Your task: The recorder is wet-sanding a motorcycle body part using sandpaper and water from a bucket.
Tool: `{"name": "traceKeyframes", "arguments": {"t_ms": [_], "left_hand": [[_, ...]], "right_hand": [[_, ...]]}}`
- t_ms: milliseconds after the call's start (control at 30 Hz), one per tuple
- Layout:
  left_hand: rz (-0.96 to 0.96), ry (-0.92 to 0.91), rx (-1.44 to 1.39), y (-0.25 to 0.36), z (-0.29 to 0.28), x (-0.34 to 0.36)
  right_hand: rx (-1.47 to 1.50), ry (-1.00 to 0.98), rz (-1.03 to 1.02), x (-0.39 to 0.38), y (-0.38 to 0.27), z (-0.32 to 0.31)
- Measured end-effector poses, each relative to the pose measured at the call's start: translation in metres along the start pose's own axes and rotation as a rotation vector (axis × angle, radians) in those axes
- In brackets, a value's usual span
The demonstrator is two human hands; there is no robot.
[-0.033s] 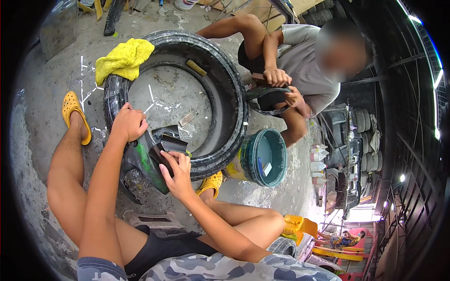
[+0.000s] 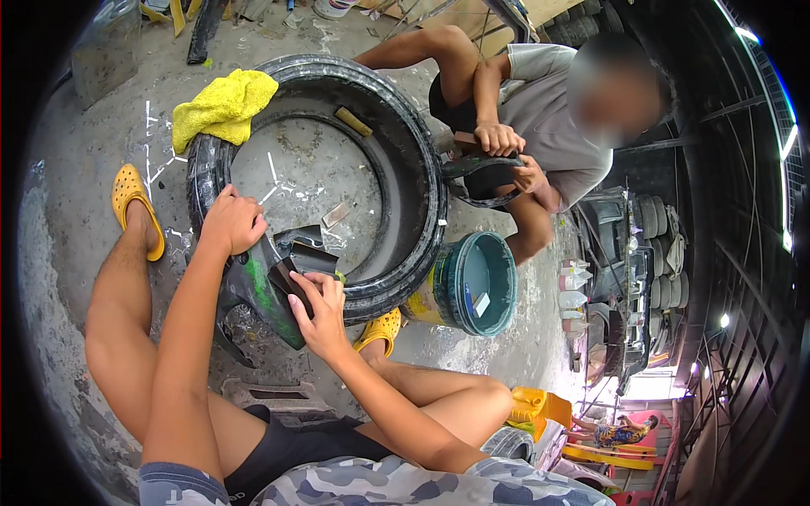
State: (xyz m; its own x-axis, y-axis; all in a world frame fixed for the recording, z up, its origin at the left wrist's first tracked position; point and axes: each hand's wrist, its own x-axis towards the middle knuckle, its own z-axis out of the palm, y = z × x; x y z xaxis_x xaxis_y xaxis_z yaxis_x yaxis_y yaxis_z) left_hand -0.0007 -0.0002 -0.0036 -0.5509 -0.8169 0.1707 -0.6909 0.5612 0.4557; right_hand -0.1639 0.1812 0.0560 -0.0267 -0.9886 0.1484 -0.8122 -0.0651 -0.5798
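Observation:
A curved black plastic part (image 2: 260, 291) with a green-smeared face lies across the near left side of a large black tyre (image 2: 403, 173). My left hand (image 2: 232, 222) is closed over the part's upper end, at the tyre's rim. Under my right hand (image 2: 319, 314), a dark folded sheet, apparently sandpaper (image 2: 285, 276), is pinched and pressed against the part's right edge. The fingertips partly cover that sheet. Beside it, bent black pieces (image 2: 308, 253) jut over the tyre's opening. A yellow cloth (image 2: 224, 105) drapes the tyre's far left rim.
A teal-rimmed bucket (image 2: 499, 291) of water stands right of the tyre. Across from me, a co-worker's hands (image 2: 510, 156) hold a black looped part (image 2: 494, 201). A tan block (image 2: 353, 121) rests inside the tyre; a greyish block (image 2: 335, 215) lies on the floor within.

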Motion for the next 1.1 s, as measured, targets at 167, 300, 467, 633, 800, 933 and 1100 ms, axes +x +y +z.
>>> {"name": "traceKeyframes", "arguments": {"t_ms": [167, 300, 467, 633, 800, 933, 1100], "left_hand": [[0.003, 0.004, 0.014, -0.0007, 0.0001, -0.0006], [-0.007, -0.017, -0.007, 0.0014, -0.0024, 0.0004], [-0.002, -0.015, 0.001, 0.0003, -0.0016, -0.0003], [0.011, -0.01, 0.008, 0.001, -0.0036, 0.0007], [-0.004, -0.037, -0.016, 0.0021, -0.0062, 0.0007], [-0.009, -0.037, -0.025, 0.0037, -0.0071, 0.0011], [0.0, 0.011, -0.011, 0.0033, -0.0041, -0.0005]], "right_hand": [[0.026, 0.017, 0.026, 0.002, 0.0006, -0.0003], [0.017, 0.069, 0.02, 0.0014, 0.008, 0.0027], [0.017, 0.094, 0.018, 0.0011, 0.0083, 0.0031], [0.004, 0.1, 0.023, 0.0001, 0.0097, 0.0018], [0.069, 0.071, 0.055, 0.0003, 0.0077, 0.0014], [0.09, 0.084, 0.042, 0.0012, 0.0092, 0.0024], [0.117, 0.077, 0.063, 0.0021, 0.0088, 0.0025]]}}
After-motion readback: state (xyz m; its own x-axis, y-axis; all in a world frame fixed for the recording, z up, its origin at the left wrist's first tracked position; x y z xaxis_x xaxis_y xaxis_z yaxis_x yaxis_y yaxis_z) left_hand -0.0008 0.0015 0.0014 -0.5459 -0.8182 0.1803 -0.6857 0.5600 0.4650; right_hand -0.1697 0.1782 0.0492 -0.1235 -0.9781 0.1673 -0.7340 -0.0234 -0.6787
